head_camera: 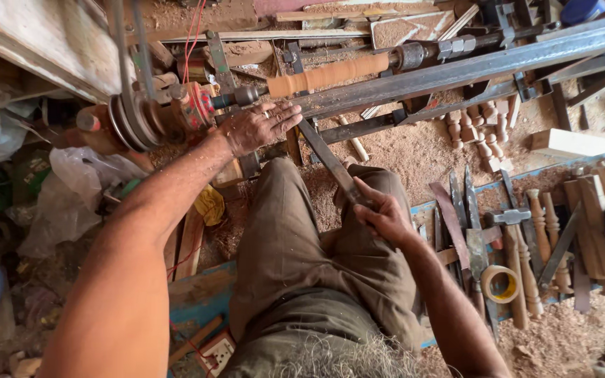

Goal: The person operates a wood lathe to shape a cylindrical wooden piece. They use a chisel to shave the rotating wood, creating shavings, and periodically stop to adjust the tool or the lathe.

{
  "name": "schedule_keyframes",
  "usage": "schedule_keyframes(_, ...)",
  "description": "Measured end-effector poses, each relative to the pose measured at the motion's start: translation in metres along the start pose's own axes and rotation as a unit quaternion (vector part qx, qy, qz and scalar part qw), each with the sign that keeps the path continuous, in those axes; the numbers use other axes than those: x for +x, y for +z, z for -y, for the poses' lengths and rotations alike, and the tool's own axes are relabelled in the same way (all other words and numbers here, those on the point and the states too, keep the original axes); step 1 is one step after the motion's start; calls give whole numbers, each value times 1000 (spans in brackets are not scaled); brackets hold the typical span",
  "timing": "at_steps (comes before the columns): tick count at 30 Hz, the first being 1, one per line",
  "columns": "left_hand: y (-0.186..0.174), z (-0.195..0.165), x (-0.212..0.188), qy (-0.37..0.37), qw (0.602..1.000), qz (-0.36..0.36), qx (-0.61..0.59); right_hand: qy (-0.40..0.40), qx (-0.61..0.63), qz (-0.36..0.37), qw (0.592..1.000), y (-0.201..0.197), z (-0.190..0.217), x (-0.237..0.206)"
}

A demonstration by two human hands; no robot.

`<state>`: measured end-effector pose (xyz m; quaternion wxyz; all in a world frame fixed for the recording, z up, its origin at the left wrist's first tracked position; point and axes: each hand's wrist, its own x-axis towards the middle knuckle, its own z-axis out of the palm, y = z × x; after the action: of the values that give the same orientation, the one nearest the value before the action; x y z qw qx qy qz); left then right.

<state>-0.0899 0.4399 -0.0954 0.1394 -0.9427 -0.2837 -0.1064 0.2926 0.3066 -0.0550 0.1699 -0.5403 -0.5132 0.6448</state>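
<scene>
1. Wooden spindle [328,74], pale orange and round, sits mounted crosswise on a lathe in the upper middle of the frame, clamped between a driving head at its left end and a metal centre at its right end.
2. Left hand [257,127] lies just below the spindle's left end, palm down on the steel rail [456,70]; fingers [285,117] spread flat and narrow, pressing the front end of the chisel, not wrapped round it.
3. Long chisel [330,161], a dark flat bar, runs diagonally from under the left hand down to the right hand; its tip is hidden, so contact with the spindle cannot be told.
4. Right hand [385,213], centre of frame over the person's knee, fingers closed round the chisel's rear end.
5. Belt pulley [134,119] with red wires nearby, upper left.
6. Right of frame, on a blue board [197,294] on the floor: more chisels [467,210], a roll of tape [500,283], turned wooden balusters [535,224].
7. Sawdust [421,150] covers the floor; small turned pieces [474,129] lie behind the rail.
</scene>
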Motion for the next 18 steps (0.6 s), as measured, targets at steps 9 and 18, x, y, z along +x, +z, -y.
schedule_keyframes(9,12,2,0,-4,1000,6,1,-27,182,-38,982,87,-17,-19)
schedule_keyframes(18,13,0,-1,-8,1000,16,3,-81,263,-96,957,151,-33,-11)
